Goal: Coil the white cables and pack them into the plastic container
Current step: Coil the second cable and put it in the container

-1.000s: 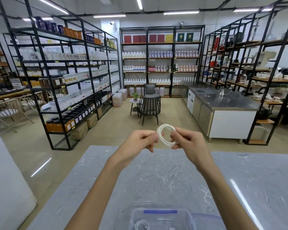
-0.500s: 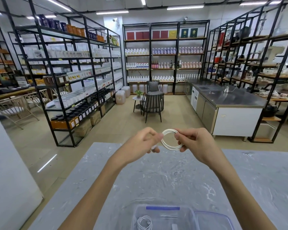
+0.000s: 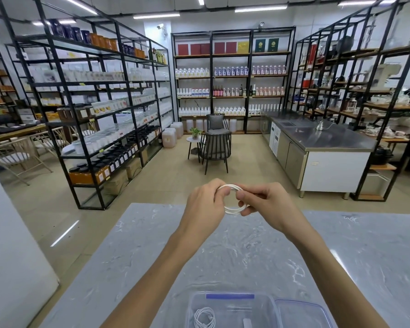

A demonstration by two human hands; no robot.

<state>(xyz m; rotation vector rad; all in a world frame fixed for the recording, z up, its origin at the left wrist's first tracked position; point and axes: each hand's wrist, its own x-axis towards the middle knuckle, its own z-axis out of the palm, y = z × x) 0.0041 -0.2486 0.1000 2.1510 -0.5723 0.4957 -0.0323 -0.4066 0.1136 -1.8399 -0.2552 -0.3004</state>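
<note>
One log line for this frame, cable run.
phase: coiling | left hand: pinches cable coil | right hand: pinches same coil | plastic container: open, one coiled cable inside

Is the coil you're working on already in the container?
No, the left hand and right hand hold the white coil in the air beyond the plastic container, where another cable lies.

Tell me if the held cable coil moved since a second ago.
Yes: the cable coil dropped slightly, from above the far table edge to overlapping it.

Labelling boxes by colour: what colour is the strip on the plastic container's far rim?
Blue strip on the plastic container; head view shows it best.
</note>
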